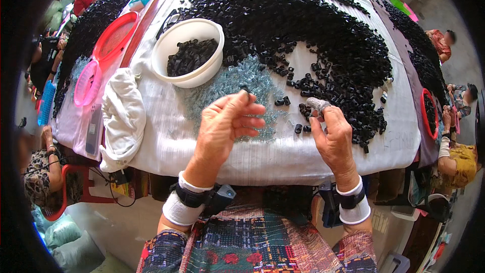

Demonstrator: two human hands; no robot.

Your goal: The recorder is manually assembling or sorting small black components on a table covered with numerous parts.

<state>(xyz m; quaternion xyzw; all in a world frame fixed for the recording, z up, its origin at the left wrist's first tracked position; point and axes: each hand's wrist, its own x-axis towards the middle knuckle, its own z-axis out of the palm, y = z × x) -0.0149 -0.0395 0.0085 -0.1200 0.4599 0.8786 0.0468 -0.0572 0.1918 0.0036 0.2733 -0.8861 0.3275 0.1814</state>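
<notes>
My left hand (225,119) pinches a small black plastic part (244,90) between thumb and forefinger, its other fingers loosely bent. It hovers over a heap of small clear bluish pieces, perhaps springs (222,91). My right hand (333,134) is curled at the near edge of a large pile of black cylindrical parts (303,25). Its forefinger wears a grey wrapping (318,104). Thumb and fingertips come close together there, and whatever they hold is too small to make out. A few loose black parts (282,101) lie between my hands.
A cream bowl (214,68) of black parts stands at left on the white cloth (252,164). Beside it lie a bundled white cloth (124,116), a pink basket (81,98) and a red tray (98,45). Other people (462,164) sit along both sides.
</notes>
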